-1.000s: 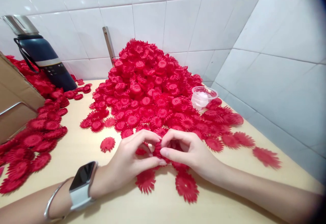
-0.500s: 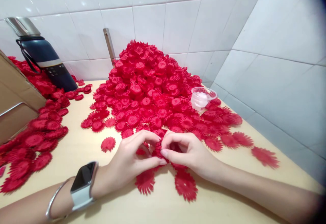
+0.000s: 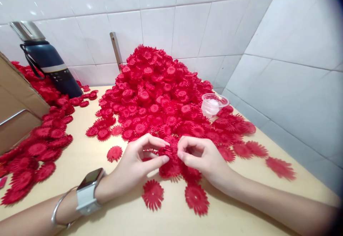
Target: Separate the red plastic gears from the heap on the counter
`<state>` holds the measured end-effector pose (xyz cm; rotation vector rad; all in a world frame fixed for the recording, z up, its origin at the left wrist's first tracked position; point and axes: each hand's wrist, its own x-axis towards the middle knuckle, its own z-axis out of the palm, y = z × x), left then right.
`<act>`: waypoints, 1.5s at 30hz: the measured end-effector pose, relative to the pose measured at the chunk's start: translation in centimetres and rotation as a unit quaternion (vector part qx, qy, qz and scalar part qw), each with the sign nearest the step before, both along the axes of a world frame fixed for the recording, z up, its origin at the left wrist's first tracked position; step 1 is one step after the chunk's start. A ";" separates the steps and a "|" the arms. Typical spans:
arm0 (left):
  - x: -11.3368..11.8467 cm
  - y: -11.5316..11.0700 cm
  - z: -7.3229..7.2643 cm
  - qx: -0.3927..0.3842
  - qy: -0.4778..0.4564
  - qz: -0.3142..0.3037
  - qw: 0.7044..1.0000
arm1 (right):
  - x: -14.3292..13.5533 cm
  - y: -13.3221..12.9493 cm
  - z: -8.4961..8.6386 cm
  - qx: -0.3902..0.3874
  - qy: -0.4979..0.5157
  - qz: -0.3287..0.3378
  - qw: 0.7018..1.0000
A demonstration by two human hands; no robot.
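Observation:
My left hand point(image 3: 143, 155), with a watch and a bangle at its wrist, has thumb and fingers around the edge of a red fringed paper-like flower point(image 3: 164, 151). Just right of it, my right hand point(image 3: 200, 153) is pinched closed, thumb against index finger; whatever sits between those fingertips is too small to make out. More red flowers lie beneath both hands. Nearer to me on the table rest two separate flowers, one on the left point(image 3: 152, 195) and one on the right point(image 3: 196, 198), each with a small centre hole.
A tall heap of red flowers point(image 3: 155, 85) stands against the tiled wall. A clear plastic cup point(image 3: 211, 107) sits on its right side. At left are a cardboard box point(image 3: 18, 103), a dark blue bottle point(image 3: 55, 62) and more flowers point(image 3: 37, 148).
My hands have drawn apart: the right has shifted slightly right, and the left fingertips have pulled back left, showing the flower between them. The camera view has shifted slightly.

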<state>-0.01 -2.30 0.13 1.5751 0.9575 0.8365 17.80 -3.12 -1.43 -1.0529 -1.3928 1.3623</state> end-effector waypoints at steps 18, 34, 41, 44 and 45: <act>-0.8 1.6 -0.5 -0.056 -0.079 0.113 0.989 | 0.6 0.4 -0.3 -0.008 -0.003 -0.051 0.999; -0.4 -0.3 -0.8 0.187 0.103 -0.038 0.976 | -0.2 -0.5 0.5 0.153 -0.216 0.024 0.964; -0.3 -0.7 -0.4 0.237 0.131 -0.041 0.962 | 0.0 -0.4 0.3 0.213 -0.209 0.029 0.954; -0.2 -0.6 -0.2 0.238 0.153 0.006 0.959 | 0.1 -0.4 0.3 0.218 -0.197 0.037 0.955; -0.1 -0.6 -0.1 0.242 0.166 0.015 0.956 | 0.1 -0.4 0.2 0.219 -0.193 0.040 0.956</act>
